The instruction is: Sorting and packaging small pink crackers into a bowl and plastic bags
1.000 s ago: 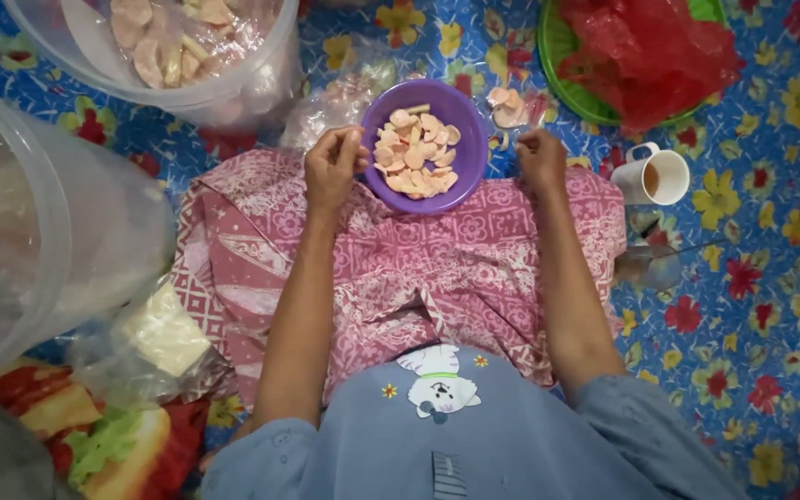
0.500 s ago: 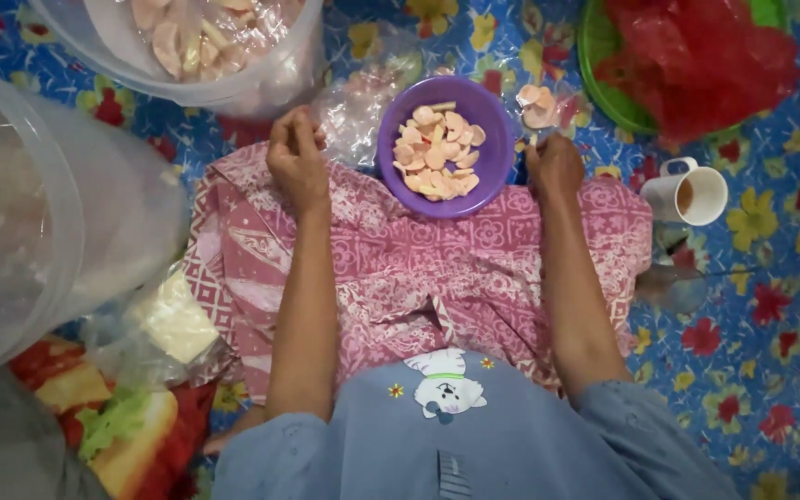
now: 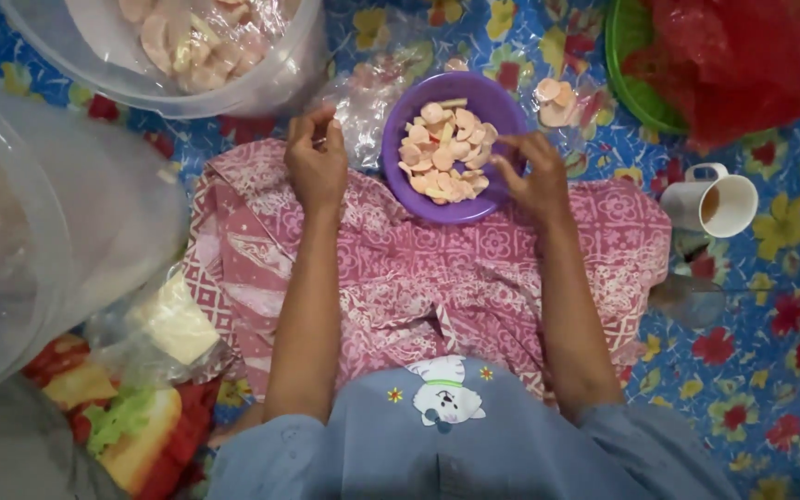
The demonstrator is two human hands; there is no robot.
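Both hands at the purple bowl of pink slices, seated on the floral mat.

Your right hand sits on the bowl's right rim, fingers reaching in over the pale pink slices, pinching toward one; whether it grips a slice you cannot tell. Your left hand rests just left of the bowl, fingers curled and loosely closed, touching the clear plastic bag beside it; a grasp is not clear. The bowl lies straight ahead on the pink patterned cloth over your lap, nearer the right hand. Round it: a clear tub of slices far left, a larger clear tub at left, a white mug right, a green tray holding red plastic far right. No labels readable.
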